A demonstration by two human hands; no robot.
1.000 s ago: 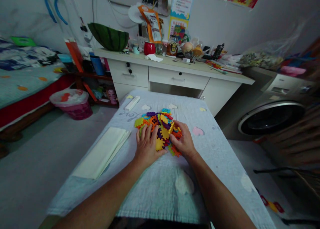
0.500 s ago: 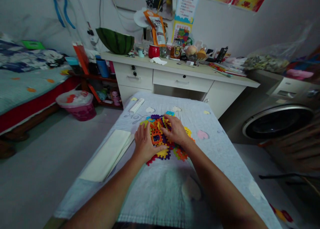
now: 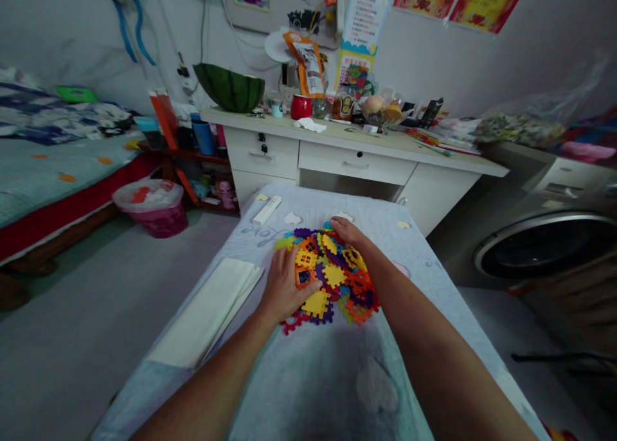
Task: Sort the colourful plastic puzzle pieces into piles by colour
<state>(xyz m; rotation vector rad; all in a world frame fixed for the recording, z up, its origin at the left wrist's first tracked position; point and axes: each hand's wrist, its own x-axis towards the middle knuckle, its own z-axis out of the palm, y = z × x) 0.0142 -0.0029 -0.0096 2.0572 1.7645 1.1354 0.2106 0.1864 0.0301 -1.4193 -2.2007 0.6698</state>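
A heap of colourful plastic interlocking puzzle tiles (image 3: pixel 333 275) in yellow, orange, purple, red, green and blue lies on the cloth-covered table (image 3: pixel 308 377). My left hand (image 3: pixel 285 280) rests against the heap's left side, thumb and fingers spread around an orange window-frame tile (image 3: pixel 304 276). Near that thumb lies a yellow toothed tile (image 3: pixel 315 304). At the far right edge of the heap is my right hand (image 3: pixel 348 231), fingers stretched out toward the back, with some fingers hidden. Neither hand visibly grips a tile.
A folded cream cloth (image 3: pixel 212 306) lies left of the heap, and a white narrow box (image 3: pixel 267 210) farther back. Beyond the table stands a white desk (image 3: pixel 357 164) with a cut watermelon (image 3: pixel 230 89). A washing machine (image 3: pixel 544 216) is at the right.
My right hand has moved off the middle of the heap to its far right edge, uncovering yellow and orange tiles. My left hand stays at the left side. The view has shifted slightly.
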